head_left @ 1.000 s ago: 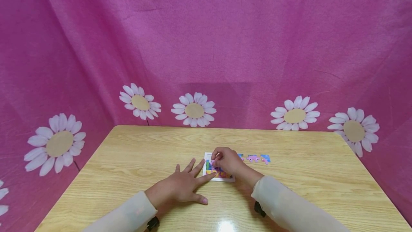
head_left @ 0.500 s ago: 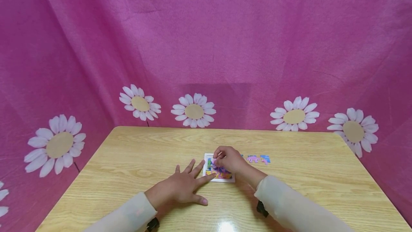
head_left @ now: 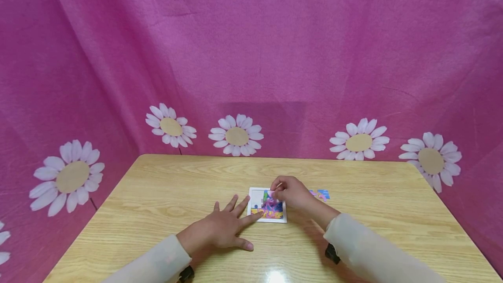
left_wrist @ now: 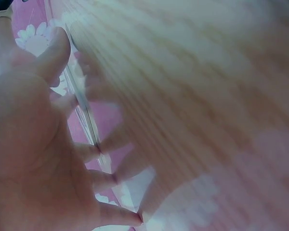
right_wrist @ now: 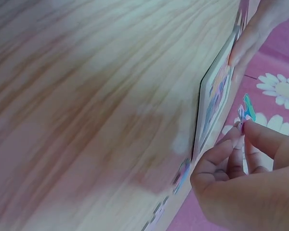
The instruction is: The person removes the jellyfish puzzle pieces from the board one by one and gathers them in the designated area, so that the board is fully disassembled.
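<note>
A small jigsaw puzzle in a white frame (head_left: 271,221) lies on the table, its lower part filled with colourful pieces. Bare white backing (head_left: 257,197) shows at its upper left. My left hand (head_left: 222,227) rests with fingers spread at the frame's left side, its index finger reaching over the lower pieces. Between thumb and index finger, my right hand (head_left: 292,193) pinches a puzzle piece (right_wrist: 249,107) with green and blue on it. That piece is raised above the puzzle, overlapping its upper middle in the head view.
Loose puzzle pieces (head_left: 324,194) lie just right of the frame, partly hidden behind my right hand. The wooden table (head_left: 177,187) ends at a pink cloth (head_left: 275,56) printed with daisies, which hangs behind it and along both sides.
My right hand has moved right, carrying the green and blue puzzle piece away from the frame's upper left, where white backing now shows. The left hand has stayed in place.
</note>
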A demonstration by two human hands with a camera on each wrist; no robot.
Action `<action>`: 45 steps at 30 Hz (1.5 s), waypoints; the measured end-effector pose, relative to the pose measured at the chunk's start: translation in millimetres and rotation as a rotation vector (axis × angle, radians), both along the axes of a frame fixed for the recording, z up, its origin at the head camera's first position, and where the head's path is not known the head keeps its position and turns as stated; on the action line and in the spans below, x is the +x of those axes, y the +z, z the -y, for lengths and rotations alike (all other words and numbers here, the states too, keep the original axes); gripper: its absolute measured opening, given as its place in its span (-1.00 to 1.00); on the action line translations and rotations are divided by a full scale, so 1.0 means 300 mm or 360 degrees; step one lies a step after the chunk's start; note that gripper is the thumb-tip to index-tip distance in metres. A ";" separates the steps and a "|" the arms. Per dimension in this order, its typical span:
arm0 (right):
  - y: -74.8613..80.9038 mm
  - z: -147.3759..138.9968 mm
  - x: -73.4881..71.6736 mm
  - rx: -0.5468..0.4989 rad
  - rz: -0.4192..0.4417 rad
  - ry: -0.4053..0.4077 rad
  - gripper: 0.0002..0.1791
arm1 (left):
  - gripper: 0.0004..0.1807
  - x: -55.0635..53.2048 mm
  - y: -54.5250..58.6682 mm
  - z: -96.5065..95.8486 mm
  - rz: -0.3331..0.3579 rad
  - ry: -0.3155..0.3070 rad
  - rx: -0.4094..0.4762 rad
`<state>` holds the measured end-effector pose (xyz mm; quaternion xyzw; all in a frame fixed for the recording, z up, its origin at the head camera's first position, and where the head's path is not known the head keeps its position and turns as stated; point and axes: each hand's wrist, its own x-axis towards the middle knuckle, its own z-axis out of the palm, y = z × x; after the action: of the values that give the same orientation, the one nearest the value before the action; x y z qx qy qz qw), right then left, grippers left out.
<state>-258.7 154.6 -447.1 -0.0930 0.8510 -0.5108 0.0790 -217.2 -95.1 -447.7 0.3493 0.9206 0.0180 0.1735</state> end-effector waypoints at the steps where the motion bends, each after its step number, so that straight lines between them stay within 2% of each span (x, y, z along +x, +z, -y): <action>1: 0.000 -0.009 0.001 -0.0005 -0.0003 0.0007 -0.92 | -0.06 0.000 -0.001 0.000 0.0003 0.0001 0.0002; 24: -0.015 -0.172 0.043 -0.0014 -0.0049 0.0038 -0.93 | -0.06 0.006 0.001 0.000 -0.0005 -0.0006 0.0015; 32: -0.025 -0.196 0.060 0.0007 -0.0004 -0.0003 -0.92 | -0.06 0.006 -0.001 0.002 -0.0008 -0.0009 0.0018; 45: -0.054 -0.202 0.069 0.0167 -0.0063 0.0001 -0.93 | -0.05 0.006 0.003 0.000 -0.0005 -0.0005 0.0003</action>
<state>-237.9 215.3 -463.3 -0.0990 0.8779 -0.4636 0.0670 -215.5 -95.2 -446.9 0.3510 0.9203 0.0180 0.1719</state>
